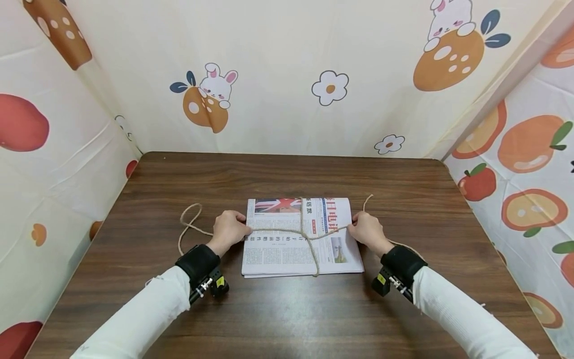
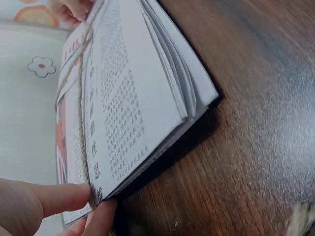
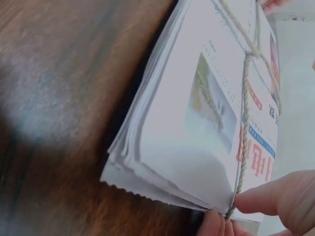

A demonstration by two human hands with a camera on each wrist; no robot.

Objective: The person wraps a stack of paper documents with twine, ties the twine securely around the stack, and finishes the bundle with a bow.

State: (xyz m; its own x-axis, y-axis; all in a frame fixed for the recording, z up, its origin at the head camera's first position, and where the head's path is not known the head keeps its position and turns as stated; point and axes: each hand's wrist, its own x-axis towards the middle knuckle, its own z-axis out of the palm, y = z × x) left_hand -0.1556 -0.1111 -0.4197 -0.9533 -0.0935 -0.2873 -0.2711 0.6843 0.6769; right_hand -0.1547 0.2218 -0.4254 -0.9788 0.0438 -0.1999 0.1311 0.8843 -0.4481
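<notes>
A folded stack of newspapers (image 1: 273, 255) lies flat on the table, its loose page edges showing in both wrist views. Beige twine (image 1: 278, 230) runs across it from side to side and also from back to front, the strands crossing near the middle. At the stack's left edge, my left hand (image 1: 229, 230) pinches the twine between thumb and fingers. My right hand (image 1: 368, 233) does the same at the right edge, as the right wrist view shows closely with the twine (image 3: 244, 113) under the thumb. The stack's underside is hidden.
A loose loop of twine lies left of my left hand on the dark wooden table (image 1: 296, 319). Another free end sticks up behind my right hand and trails along the wrist. Printed curtains (image 1: 278, 45) stand at the table's back and sides.
</notes>
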